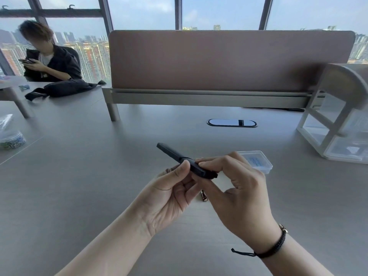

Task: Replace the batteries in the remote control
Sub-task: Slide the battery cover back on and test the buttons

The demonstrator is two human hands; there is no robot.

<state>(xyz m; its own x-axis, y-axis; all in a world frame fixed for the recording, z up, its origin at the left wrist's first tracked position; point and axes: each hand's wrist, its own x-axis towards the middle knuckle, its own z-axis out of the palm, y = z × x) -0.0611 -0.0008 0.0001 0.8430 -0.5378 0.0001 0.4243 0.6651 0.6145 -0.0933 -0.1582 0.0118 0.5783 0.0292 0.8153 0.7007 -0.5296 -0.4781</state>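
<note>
1. The remote control (180, 158) is a slim black bar held in the air above the table (79, 166), its far end pointing up and to the left and its near end sitting between both hands.
2. The left hand (169, 194) supports the remote control from beneath; its thumb lies across the top face and its fingers (171, 169) curl under the body, pinching it.
3. The right hand (237, 188) closes on the near end of the remote control, fingertips pressed together on the top edge and thumb underneath, where a dark piece, probably the battery cover, juts out.
4. One battery (204, 196) lies on the table directly below the remote control, partly hidden by the hands; whether it is used or fresh cannot be told.
5. A clear plastic box (258, 162) rests on the table just right of the remote control, behind the right hand.
6. The step in hand looks like working the cover at the near end. To do it well, keep the left grip steady on the body and away from the cover seam, so nothing jams it.
7. Slide the cover along the remote control's length rather than prying upward, which could snap its tabs.
8. Hold the remote control low over the table so a loosened battery cannot roll far.
</note>
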